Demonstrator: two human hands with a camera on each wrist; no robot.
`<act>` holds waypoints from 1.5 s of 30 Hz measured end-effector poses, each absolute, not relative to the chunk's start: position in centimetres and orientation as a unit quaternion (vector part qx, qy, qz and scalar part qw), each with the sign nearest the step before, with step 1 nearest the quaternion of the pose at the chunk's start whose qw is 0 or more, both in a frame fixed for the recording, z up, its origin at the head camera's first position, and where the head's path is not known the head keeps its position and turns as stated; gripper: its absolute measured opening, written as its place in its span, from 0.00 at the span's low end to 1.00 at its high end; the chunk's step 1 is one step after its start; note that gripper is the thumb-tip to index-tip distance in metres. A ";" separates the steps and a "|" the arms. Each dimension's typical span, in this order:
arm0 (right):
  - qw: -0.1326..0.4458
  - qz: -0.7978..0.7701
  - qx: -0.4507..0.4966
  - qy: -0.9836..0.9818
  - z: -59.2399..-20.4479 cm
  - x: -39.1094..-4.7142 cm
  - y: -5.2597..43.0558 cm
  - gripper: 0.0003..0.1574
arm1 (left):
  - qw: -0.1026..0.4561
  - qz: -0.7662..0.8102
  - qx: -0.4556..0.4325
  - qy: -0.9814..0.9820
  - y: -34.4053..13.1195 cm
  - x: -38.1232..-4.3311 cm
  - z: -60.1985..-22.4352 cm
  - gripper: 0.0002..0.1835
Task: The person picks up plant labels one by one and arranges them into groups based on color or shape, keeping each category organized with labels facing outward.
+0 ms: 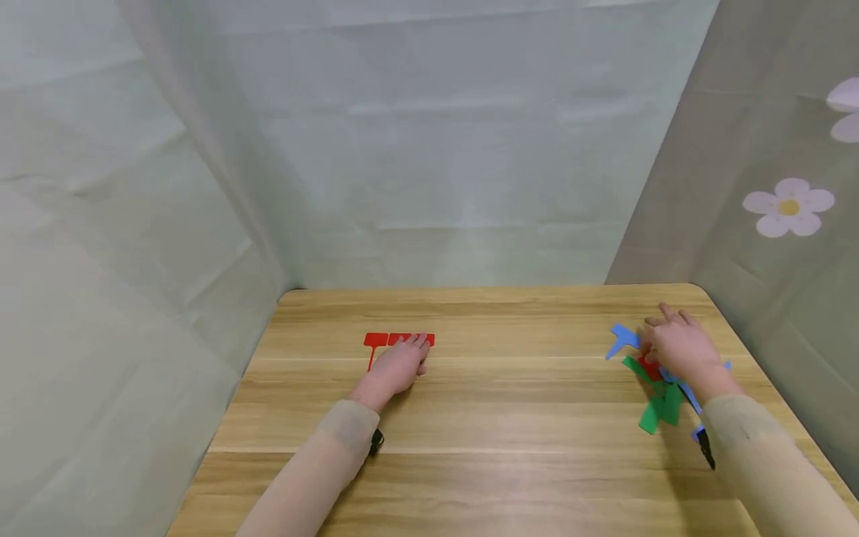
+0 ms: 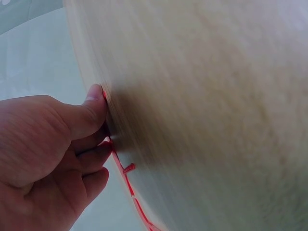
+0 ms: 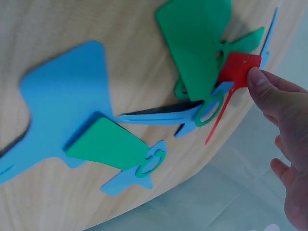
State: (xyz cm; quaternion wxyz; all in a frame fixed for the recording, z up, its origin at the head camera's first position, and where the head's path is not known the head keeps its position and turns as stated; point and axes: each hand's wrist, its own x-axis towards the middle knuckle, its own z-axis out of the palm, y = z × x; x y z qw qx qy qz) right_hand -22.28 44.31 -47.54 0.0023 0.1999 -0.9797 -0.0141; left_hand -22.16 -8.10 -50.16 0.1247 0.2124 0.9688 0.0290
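Note:
At the left, my left hand (image 1: pixel 398 365) reaches over a row of red T-shaped plant labels (image 1: pixel 376 339) lying edge to edge. In the left wrist view its thumb and fingers pinch a red label (image 2: pixel 104 95) at the tabletop; the fingers partly hide it. On the right, my right hand (image 1: pixel 681 347) is above a loose pile of labels. Its thumb and fingers pinch the wide head of a red T-shaped label (image 3: pixel 236 67), whose thin stem points down the view. Blue T-shaped labels (image 3: pixel 72 91) and green tags (image 3: pixel 190 43) with ring-like ends overlap beside it.
The wooden table (image 1: pixel 510 418) has rounded back corners. Pale cloth walls (image 1: pixel 463 164) stand behind it and at both sides. The right cloth carries printed flowers (image 1: pixel 788 207). One blue label (image 1: pixel 622 339) lies at the left edge of the pile.

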 end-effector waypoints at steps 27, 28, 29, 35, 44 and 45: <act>0.011 0.207 0.087 -0.974 -44.7 -22.0 41.1 0.21 | 0.123 0.017 0.203 0.971 -7.9 -22.6 -50.4 0.32; 0.011 0.215 0.083 -0.973 -44.9 -22.0 40.7 0.23 | 0.123 0.018 0.202 0.972 -7.9 -22.5 -50.4 0.32; 0.011 0.226 0.079 -0.971 -45.1 -21.9 40.4 0.25 | 0.123 0.020 0.201 0.972 -7.9 -22.5 -50.4 0.32; 0.036 0.307 0.055 -0.950 -46.2 -21.8 37.9 0.26 | 0.123 0.023 0.200 0.972 -7.8 -22.3 -50.3 0.33; -0.010 0.470 -0.024 -0.882 -46.9 -21.8 33.0 0.37 | 0.122 0.020 0.198 0.972 -7.7 -22.3 -50.3 0.33; -0.017 0.491 -0.035 -0.870 -47.1 -21.8 32.5 0.37 | 0.122 0.020 0.198 0.972 -7.7 -22.3 -50.3 0.33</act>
